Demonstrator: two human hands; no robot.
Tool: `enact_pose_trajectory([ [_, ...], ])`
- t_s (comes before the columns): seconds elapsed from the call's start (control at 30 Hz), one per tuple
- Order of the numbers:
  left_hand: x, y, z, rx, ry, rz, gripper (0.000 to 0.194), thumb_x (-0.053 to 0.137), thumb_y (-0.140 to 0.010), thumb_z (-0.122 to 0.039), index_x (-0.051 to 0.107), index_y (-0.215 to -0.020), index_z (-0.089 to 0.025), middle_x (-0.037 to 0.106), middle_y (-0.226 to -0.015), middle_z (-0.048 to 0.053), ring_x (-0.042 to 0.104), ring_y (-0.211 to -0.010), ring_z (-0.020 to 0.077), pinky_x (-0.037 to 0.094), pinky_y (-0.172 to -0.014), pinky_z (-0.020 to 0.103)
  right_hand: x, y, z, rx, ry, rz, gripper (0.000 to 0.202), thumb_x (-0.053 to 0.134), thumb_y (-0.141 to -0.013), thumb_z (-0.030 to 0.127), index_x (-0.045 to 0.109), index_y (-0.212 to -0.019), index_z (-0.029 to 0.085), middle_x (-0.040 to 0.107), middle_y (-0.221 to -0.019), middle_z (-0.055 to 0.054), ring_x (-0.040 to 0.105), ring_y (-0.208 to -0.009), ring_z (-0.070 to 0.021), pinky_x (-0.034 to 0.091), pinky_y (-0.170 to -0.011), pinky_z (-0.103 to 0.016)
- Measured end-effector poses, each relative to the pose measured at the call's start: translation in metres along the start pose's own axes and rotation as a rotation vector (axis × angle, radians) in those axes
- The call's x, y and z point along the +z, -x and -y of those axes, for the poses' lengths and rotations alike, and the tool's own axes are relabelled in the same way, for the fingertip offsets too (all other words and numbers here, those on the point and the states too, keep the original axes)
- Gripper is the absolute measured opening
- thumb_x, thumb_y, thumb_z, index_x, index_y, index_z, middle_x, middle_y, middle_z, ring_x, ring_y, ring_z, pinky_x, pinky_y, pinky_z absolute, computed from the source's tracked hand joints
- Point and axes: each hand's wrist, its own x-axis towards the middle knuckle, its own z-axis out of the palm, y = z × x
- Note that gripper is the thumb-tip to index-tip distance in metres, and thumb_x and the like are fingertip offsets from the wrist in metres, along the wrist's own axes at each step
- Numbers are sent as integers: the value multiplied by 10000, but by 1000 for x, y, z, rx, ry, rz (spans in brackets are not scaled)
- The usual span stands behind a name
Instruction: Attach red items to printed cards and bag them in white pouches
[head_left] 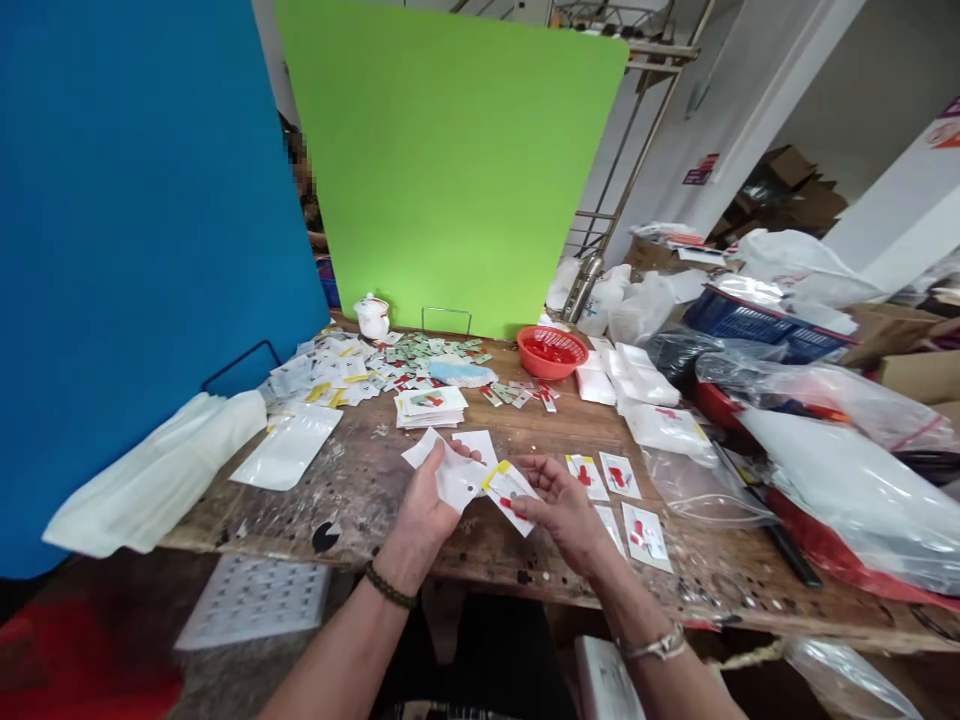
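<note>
My left hand (431, 497) is closed on a white plastic packet (457, 478), held above the front of the table. Between the thumb and fingers of my right hand (559, 507) is a small packet with a yellow top strip (510, 497) and a red piece showing in it. The two packets meet or nearly meet at their edges. Beyond my hands lies a stack of white cards (430, 408). To the right of my right hand lie several small packets with red pieces (645, 537).
A red plastic basket (553, 352) holds red pieces. Near it lie a pile of small green-and-red cards (427, 350) and a pale blue cloth-like item (461, 374). A white lidded cup (372, 316) stands behind. Plastic bags (862, 480) crowd the right; white sheeting (161, 470) lies left.
</note>
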Motion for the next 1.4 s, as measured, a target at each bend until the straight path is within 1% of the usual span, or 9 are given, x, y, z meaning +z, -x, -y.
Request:
enact_pose_trajectory([
  [0.1,-3,3,-1,18,6,20,184,504,-902,-256,599,-826,-118,634,-664,45,626,-581,171,546,-613,333,14,12,-11,-59,-6,-92,546,856,-515,237,581,-986,215,708,-853,-21,670,-781,-192,549,-679,-317],
  [0.27,-1,10,-1,29,36,24,221,493,-915,-283,587,-798,-122,604,-625,16,582,-522,133,523,-575,291,33,26,-21,-130,-15,-210,451,830,-542,272,580,-914,218,703,-858,-31,667,-799,-201,560,-700,-335],
  [0.37,1,15,2,33,30,44,220,501,-911,-292,590,-802,-123,601,-628,12,579,-517,124,515,-566,275,42,33,-27,-129,-27,-234,417,820,-549,275,591,-892,217,701,-870,-33,662,-798,-195,561,-684,-325],
  [0.47,0,18,4,38,-7,102,211,545,-887,-325,605,-831,-130,611,-646,15,593,-536,132,520,-580,284,47,37,-33,-105,-43,-206,405,824,-552,263,599,-885,214,700,-866,-24,656,-796,-182,553,-674,-300],
  [0.73,-11,22,6,24,-59,194,202,548,-885,-322,613,-947,-141,672,-748,44,659,-661,181,539,-668,329,32,33,-30,107,-134,37,436,876,-508,251,620,-853,179,710,-784,-5,625,-657,-116,497,-589,-218],
  [0.9,-16,21,7,30,-35,232,215,591,-858,-316,607,-982,-141,689,-804,58,678,-717,196,544,-710,344,21,28,-24,237,-125,144,491,889,-494,253,614,-893,173,717,-744,-6,606,-542,-112,452,-477,-200],
  [0.97,-16,21,7,34,-19,225,210,594,-855,-315,604,-971,-140,691,-808,63,681,-733,202,546,-723,351,20,30,-23,251,-127,139,508,889,-499,253,609,-915,176,720,-749,-7,610,-534,-118,452,-459,-202],
  [1.13,-14,23,10,42,-34,180,198,572,-870,-314,606,-952,-137,687,-780,57,678,-711,195,550,-712,343,24,34,-25,191,-143,88,506,891,-488,255,607,-900,179,724,-781,-9,621,-571,-121,477,-484,-211],
  [1.4,-13,32,19,11,-98,246,211,648,-818,-309,617,-927,-132,684,-793,59,672,-710,190,542,-687,330,16,24,-27,158,-120,22,541,902,-431,256,574,-856,183,708,-716,16,622,-573,-122,482,-535,-225],
])
